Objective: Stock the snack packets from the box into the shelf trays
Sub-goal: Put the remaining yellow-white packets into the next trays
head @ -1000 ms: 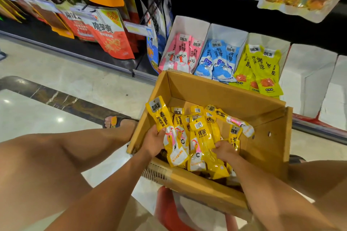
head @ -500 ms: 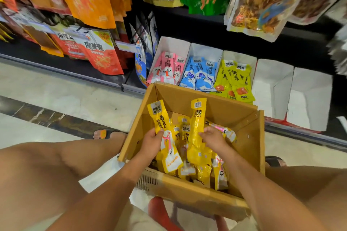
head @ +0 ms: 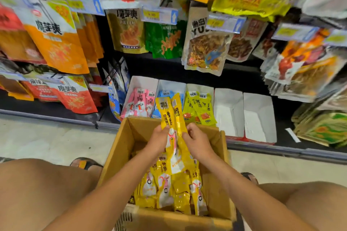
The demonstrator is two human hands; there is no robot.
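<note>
An open cardboard box (head: 219, 155) sits between my knees, with several yellow snack packets (head: 169, 191) lying loose in it. Above the box I hold a small upright bunch of yellow packets (head: 172, 118). My left hand (head: 159, 140) grips the bunch from the left and my right hand (head: 197, 141) holds it from the right. On the bottom shelf stand white trays: one with pink packets (head: 139, 104), one with blue packets (head: 165, 93) partly hidden behind the bunch, one with lime-yellow packets (head: 200, 108), and two empty trays (head: 228, 110) (head: 260, 116).
Large snack bags (head: 56, 43) hang on pegs above the trays, with price tags (head: 159, 15) along the rails. More flat packs (head: 323, 127) are stacked at the right of the shelf. My bare knees flank the box, and a tiled floor (head: 47, 140) lies at left.
Both hands have lifted the yellow packets up out of the box and brought them together into one bunch. My view has tilted upward, showing more of the hanging bags.
</note>
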